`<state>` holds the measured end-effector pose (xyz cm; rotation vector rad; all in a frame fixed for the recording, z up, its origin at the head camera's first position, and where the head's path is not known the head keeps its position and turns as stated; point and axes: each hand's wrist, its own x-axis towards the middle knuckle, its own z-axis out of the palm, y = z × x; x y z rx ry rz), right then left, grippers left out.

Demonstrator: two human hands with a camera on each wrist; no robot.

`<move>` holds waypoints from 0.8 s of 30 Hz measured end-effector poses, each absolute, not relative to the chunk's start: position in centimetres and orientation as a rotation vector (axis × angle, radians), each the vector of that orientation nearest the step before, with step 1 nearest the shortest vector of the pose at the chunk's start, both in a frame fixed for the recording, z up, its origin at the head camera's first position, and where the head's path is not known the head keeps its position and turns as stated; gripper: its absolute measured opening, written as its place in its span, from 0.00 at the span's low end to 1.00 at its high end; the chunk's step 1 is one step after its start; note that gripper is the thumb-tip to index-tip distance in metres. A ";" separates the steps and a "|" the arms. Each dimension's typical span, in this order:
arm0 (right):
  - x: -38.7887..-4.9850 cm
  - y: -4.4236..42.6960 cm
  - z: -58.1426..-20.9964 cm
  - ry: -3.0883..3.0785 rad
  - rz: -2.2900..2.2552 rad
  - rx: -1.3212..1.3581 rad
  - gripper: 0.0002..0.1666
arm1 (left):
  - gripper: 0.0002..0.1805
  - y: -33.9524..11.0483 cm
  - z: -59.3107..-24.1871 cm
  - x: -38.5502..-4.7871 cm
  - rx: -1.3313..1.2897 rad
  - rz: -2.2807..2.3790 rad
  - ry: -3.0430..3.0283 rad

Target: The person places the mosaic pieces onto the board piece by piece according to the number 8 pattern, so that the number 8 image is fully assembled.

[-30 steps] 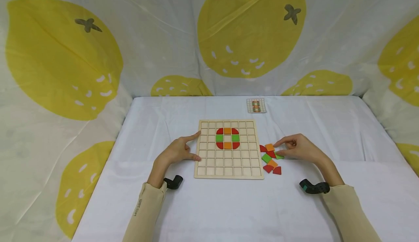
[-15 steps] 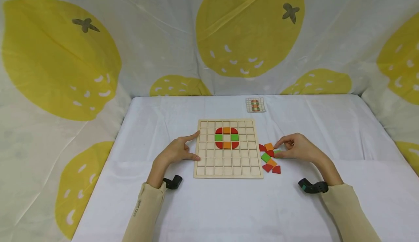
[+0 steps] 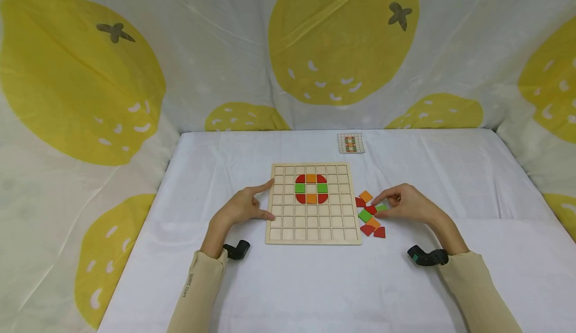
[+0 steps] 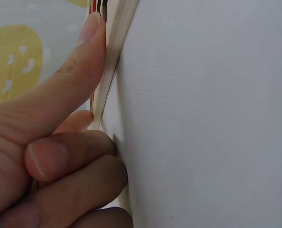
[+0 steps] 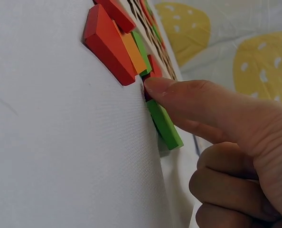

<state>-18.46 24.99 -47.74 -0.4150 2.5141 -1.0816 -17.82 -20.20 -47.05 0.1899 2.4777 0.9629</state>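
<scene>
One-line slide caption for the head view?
Left hand touching a gridded board, right hand at loose colored tiles, pattern card beyond.

Your counter [image 3: 315, 288] is covered in creased white cloth [image 3: 432, 168]; a wooden grid board [image 3: 301, 222] lies flat near its middle; just beside the board's right edge you have a loose cluster of red, orange and green pieces [image 3: 365, 216], some overlapping; beyond the board's far edge, toward the right, lies a small printed card [image 3: 350, 143].
</scene>
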 end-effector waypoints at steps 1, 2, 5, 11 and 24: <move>-18.5 25.0 -47.8 2.518 -1.075 -0.420 0.15 | 0.60 -20.2 -47.0 -17.8 0.191 0.964 2.477; -18.4 25.0 -47.8 2.523 -1.068 -0.425 0.14 | 0.60 -20.2 -47.0 -17.8 0.193 0.964 2.476; -18.5 25.1 -47.8 2.543 -1.051 -0.444 0.14 | 0.60 -20.2 -47.0 -17.8 0.196 0.970 2.475; -18.7 25.2 -48.0 2.547 -1.075 -0.470 0.14 | 0.60 -20.2 -46.9 -17.7 0.215 0.969 2.481; -18.6 24.9 -48.3 2.583 -1.121 -0.404 0.16 | 0.60 -20.2 -46.8 -17.7 0.213 0.965 2.475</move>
